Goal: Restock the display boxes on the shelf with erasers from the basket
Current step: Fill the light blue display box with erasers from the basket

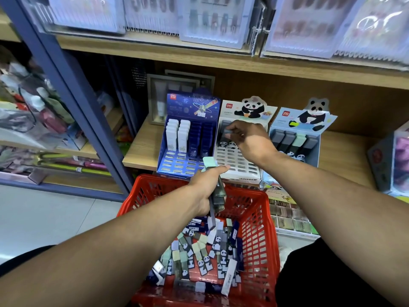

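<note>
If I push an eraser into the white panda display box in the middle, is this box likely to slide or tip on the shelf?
The white panda display box looks like thin cardboard with mostly empty slots, so probably light and apt to slide back on the smooth wooden shelf. Its tall panda header may make it tip backward under a hard push. The blue boxes close on both sides probably limit sideways shift.

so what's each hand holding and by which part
Left hand: bundle of erasers, gripped around the middle. Right hand: one dark eraser, pinched at its top end.
</note>
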`<state>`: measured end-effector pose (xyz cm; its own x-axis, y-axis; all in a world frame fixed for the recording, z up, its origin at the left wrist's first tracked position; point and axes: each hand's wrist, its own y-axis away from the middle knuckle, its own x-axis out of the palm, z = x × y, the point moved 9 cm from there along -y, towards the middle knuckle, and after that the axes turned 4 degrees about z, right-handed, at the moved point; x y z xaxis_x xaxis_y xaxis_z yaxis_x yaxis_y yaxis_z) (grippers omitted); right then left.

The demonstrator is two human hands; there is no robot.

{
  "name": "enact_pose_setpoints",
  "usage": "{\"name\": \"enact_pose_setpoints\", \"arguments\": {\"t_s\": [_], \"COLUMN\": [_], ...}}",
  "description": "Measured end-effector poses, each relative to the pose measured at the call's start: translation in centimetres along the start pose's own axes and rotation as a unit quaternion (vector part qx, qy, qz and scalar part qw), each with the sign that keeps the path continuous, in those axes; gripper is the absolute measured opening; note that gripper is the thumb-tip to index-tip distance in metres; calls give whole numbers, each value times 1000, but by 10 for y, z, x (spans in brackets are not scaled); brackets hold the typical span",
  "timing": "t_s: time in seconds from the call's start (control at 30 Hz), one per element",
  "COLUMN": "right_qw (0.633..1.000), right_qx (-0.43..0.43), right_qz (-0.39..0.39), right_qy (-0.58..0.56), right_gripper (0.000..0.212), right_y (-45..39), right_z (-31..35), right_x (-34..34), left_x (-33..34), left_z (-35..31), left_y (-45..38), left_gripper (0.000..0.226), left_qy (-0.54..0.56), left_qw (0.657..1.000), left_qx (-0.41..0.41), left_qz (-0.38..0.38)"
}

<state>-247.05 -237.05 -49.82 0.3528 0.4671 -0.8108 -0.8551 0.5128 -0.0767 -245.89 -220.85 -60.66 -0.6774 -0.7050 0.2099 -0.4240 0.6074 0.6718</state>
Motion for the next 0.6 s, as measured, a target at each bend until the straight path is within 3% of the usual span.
{"name": "enact_pose_setpoints", "arguments": {"t_s": [0.13,0.33,0.4,0.53,0.6], "right_qw": [1000,998,998,992,990], "right_qx": [6,3,10,9,31], "right_qz": [-10,-8,-13,-122,-131], "right_qy": [2,60,57,27,51], "right_gripper": [20,39,37,23,17], "right_y": [-1,-2,-4,1,1], "right_z": [-2,-2,-2,1,-3], "right_x": [-2,2,4,-16,-16], "left_x": [3,7,8,8,7], "left_z": [0,-1,-3,-8,-11], "left_y": [2,6,7,11,15], "left_gripper": [57,48,41,35,33], "left_qy": [-2,-2,5,29,35], "left_qw": [1000,1000,1000,999,999], "left_qx": [7,-1,-14,-21,-21], "left_qz": [5,14,25,25,16]}}
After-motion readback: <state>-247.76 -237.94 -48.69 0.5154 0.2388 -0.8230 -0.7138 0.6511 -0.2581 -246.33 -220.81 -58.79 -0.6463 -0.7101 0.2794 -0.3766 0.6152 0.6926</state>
